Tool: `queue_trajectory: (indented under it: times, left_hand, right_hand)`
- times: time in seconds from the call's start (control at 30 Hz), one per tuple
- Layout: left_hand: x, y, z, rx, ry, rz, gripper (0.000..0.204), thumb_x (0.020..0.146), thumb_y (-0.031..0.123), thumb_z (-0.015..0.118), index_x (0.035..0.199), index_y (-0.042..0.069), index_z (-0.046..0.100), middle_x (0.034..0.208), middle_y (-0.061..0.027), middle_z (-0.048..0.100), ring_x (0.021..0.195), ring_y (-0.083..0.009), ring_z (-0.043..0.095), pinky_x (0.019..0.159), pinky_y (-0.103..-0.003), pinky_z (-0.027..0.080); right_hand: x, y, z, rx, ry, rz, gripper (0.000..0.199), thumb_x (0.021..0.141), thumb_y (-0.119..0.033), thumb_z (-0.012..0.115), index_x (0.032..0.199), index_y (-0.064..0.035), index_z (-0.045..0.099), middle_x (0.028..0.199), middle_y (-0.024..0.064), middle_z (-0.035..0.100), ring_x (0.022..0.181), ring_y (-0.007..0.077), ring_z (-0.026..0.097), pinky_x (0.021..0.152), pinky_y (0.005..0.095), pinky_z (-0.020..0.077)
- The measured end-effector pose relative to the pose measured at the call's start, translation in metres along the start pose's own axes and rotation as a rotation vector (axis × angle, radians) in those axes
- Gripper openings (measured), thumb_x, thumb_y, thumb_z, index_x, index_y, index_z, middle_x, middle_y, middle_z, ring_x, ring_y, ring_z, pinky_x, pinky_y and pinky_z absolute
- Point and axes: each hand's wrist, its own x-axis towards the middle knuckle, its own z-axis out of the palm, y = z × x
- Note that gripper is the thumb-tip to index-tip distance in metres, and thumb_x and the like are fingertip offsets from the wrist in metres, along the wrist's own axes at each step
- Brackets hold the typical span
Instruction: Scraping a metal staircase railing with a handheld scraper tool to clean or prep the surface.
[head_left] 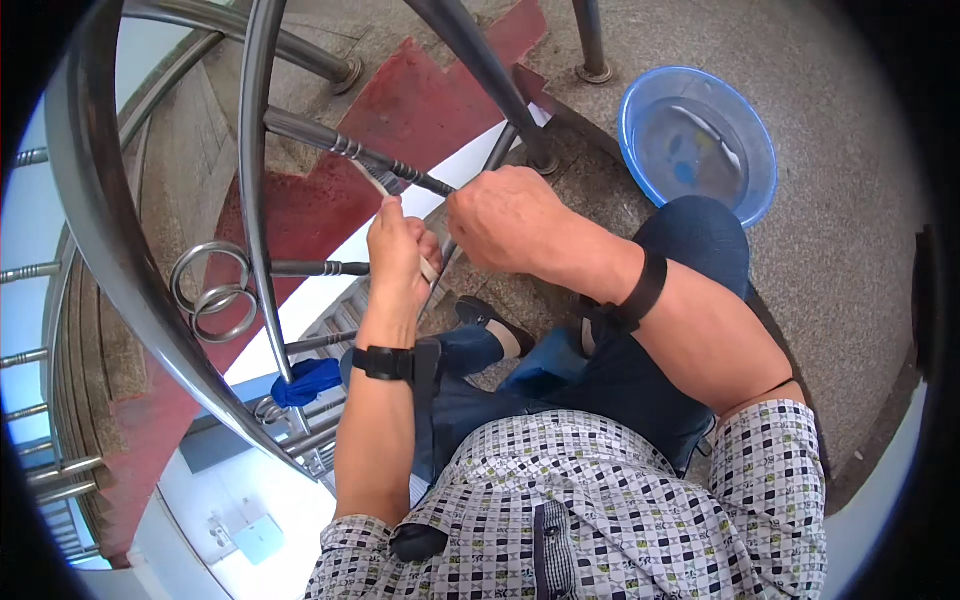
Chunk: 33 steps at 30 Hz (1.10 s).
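A pale strip (385, 185) (sandpaper or cloth, hard to tell) loops round the twisted steel baluster bar (340, 146); left hand (400, 255) and right hand (505, 220) each grip an end. Blue basin (640, 100) sits nearby.

A blue basin (697, 140), silver metal railing (255, 180), red-painted stair treads (420, 100), a checked shirt (600, 510) and black wristbands (382, 362).

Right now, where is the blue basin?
In the head view the blue basin sits upper right on the speckled floor, just beyond the person's bent knee and right of the right hand.
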Motion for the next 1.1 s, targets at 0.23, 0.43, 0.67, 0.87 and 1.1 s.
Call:
queue_trajectory:
  times: [0.23,0.43,0.67,0.87,1.1]
  left_hand:
    - [0.015,0.01,-0.02,0.061,-0.1,-0.007,0.03,0.112,0.037,0.042,0.114,0.008,0.047,0.068,0.0001,0.04,0.046,-0.0117,0.039,0.038,-0.031,0.033]
    - [-0.022,-0.012,-0.012,0.069,-0.078,0.014,0.032,0.112,0.039,0.041,0.11,0.008,0.048,0.069,-0.0009,0.041,0.045,-0.012,0.042,0.037,-0.031,0.034]
    - [-0.033,-0.028,-0.012,0.062,-0.065,0.041,0.035,0.113,0.039,0.043,0.125,0.007,0.051,0.069,0.0,0.042,0.046,-0.0116,0.042,0.036,-0.031,0.037]
    - [-0.007,-0.008,-0.017,0.136,-0.04,0.049,0.039,0.113,0.04,0.04,0.106,0.004,0.054,0.069,-0.0029,0.047,0.048,-0.015,0.047,0.041,-0.035,0.04]
    - [-0.001,0.003,-0.024,0.14,-0.061,0.021,0.04,0.114,0.042,0.039,0.101,0.006,0.05,0.068,-0.0028,0.046,0.048,-0.015,0.047,0.041,-0.034,0.04]
  right_hand:
    - [0.004,0.009,0.012,-0.046,0.039,0.084,0.022,0.089,-0.02,0.065,0.078,-0.004,0.074,0.07,0.0202,0.071,0.071,0.0409,0.073,0.068,0.051,0.0594]
    - [0.003,0.009,0.011,-0.094,-0.045,0.145,0.025,0.092,-0.023,0.064,0.08,-0.0037,0.075,0.076,0.0207,0.072,0.077,0.0417,0.074,0.072,0.0518,0.06]
    - [0.008,0.008,0.023,-0.199,-0.205,0.138,0.022,0.089,-0.021,0.065,0.083,-0.0041,0.077,0.082,0.0216,0.075,0.082,0.0407,0.076,0.076,0.0495,0.061]
    - [0.008,0.016,0.039,-0.236,-0.255,0.091,0.027,0.092,-0.026,0.065,0.086,-0.0028,0.077,0.086,0.0226,0.075,0.085,0.0418,0.075,0.078,0.0514,0.0602]
    - [0.007,0.014,0.04,-0.238,-0.247,0.071,0.027,0.092,-0.027,0.064,0.086,-0.003,0.076,0.085,0.022,0.074,0.085,0.0419,0.074,0.077,0.0516,0.0597]
